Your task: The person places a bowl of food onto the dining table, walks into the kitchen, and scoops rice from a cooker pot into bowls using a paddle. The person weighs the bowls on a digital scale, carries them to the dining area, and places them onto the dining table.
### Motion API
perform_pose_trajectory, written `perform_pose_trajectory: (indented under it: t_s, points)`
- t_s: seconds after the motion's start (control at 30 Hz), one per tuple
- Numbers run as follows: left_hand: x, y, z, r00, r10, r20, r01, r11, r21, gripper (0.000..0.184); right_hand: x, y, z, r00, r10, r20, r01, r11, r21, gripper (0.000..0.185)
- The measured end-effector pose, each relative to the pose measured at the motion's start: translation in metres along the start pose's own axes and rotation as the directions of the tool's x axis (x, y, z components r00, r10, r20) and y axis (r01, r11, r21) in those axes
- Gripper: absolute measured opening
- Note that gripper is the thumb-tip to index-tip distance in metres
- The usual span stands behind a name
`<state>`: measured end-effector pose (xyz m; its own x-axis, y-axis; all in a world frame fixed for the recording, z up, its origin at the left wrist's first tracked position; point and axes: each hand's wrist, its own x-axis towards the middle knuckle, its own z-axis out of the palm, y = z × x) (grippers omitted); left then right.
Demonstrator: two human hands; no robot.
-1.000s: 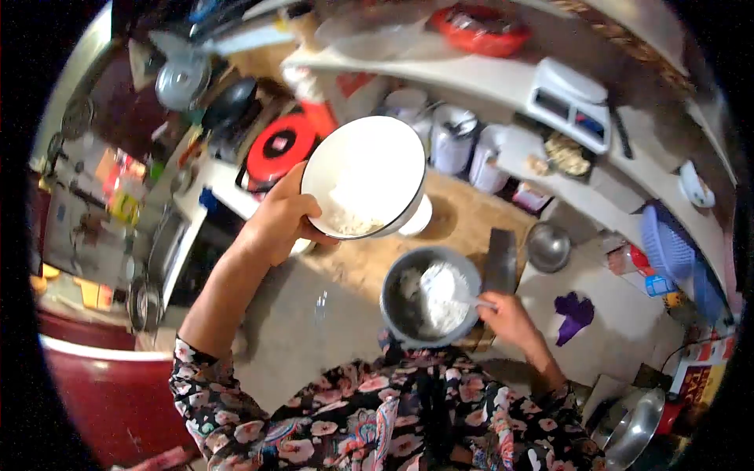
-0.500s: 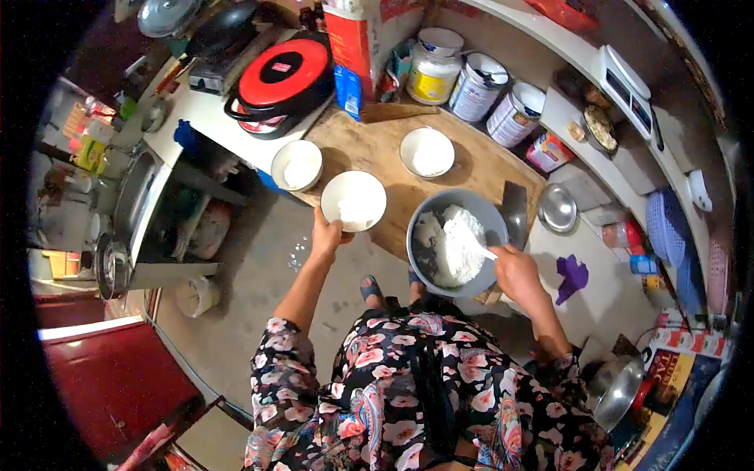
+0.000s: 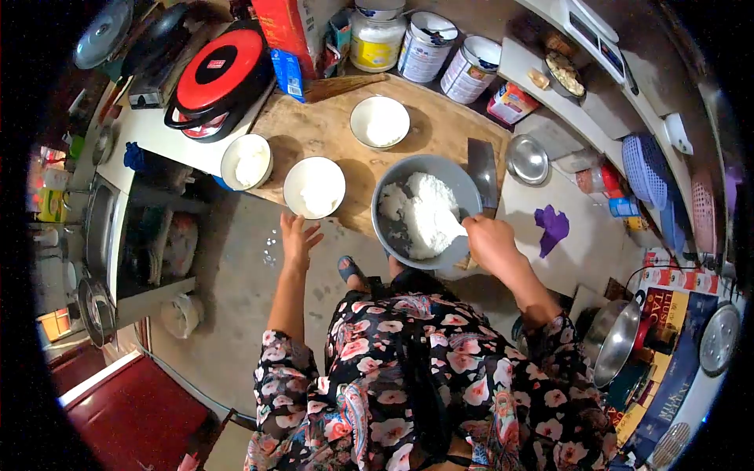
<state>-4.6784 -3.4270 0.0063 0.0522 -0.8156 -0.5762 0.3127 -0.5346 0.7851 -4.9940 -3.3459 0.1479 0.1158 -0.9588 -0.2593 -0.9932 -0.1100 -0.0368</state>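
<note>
The left hand [image 3: 298, 243] spreads wide just beside a white bowl's [image 3: 312, 170] seven o'clock rim; the right hand [image 3: 490, 242] grips a white utensil [image 3: 456, 228] in the gray basin [image 3: 464, 188] of white powder [image 3: 428, 206], at the wooden desk's [image 3: 292, 116] five o'clock edge.

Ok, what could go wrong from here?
The left hand, spread beside the nearest round white bowl, might nudge it off the front edge of the brown wooden board.
The right hand, gripping a white utensil, could flick white powder over the rim of the round grey bowl.
A dark rectangular metal blade lies close beside the grey bowl; the right hand might brush it.
</note>
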Motion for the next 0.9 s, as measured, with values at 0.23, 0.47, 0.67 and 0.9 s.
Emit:
perform_pose_trajectory:
  t_s: [0.23,0.47,0.67,0.9]
  points:
    - [-0.040,-0.026,-0.032,0.995,-0.025,-0.095,0.015,0.995,-0.102,0.058,0.027,0.000,0.042,0.989,0.014,0.150,-0.007,0.999,-0.044,0.009]
    - [-0.059,-0.044,-0.013,0.992,-0.101,-0.078,0.090,0.987,-0.136,0.058,0.046,-0.027,0.047,0.980,-0.038,0.197,0.034,0.999,0.022,0.012]
    - [-0.059,-0.048,-0.018,0.990,-0.071,-0.122,0.055,0.991,-0.124,0.056,0.050,0.050,-0.043,0.806,0.089,-0.585,0.053,0.974,0.222,0.021]
    - [-0.071,-0.043,-0.023,0.979,-0.072,-0.192,0.042,0.987,-0.155,0.056,0.038,0.146,-0.199,0.390,0.165,-0.906,-0.228,0.971,0.078,0.050]
